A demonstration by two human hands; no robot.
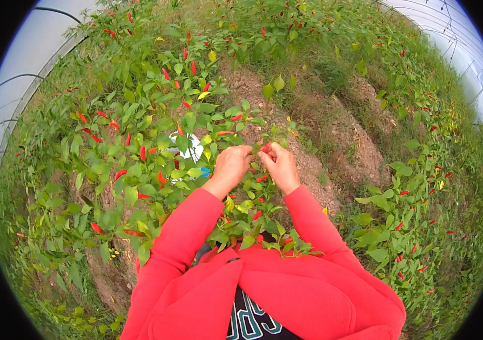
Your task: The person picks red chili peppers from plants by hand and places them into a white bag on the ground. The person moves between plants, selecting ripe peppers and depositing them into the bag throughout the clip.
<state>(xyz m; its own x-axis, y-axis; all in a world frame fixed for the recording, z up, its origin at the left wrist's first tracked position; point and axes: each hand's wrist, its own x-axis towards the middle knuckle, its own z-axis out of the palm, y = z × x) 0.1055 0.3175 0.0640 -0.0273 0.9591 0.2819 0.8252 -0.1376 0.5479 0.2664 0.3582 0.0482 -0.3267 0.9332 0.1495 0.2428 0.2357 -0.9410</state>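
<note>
Both of my hands are over a chili pepper plant, close together. In the fingers of my right hand [280, 166] is a red chili pepper [266, 147], partly hidden by the fingertips. My left hand [231, 166] is just beside it, its thumb and fingers pinched together near the stems and leaves; whether they hold a stem cannot be told. An orange-red chili pepper [225, 133] hangs above my left hand. Below my hands, more red chili peppers [257, 215] hang among green leaves in front of my red jacket.
A white plastic bag or container [190, 146] with something blue beside it lies behind leaves, left of my left hand. Pepper plants with red fruit stand at the left and right. A bare soil ridge [309, 170] runs past my right hand. Greenhouse film on hoops [25, 55] rises at the edges.
</note>
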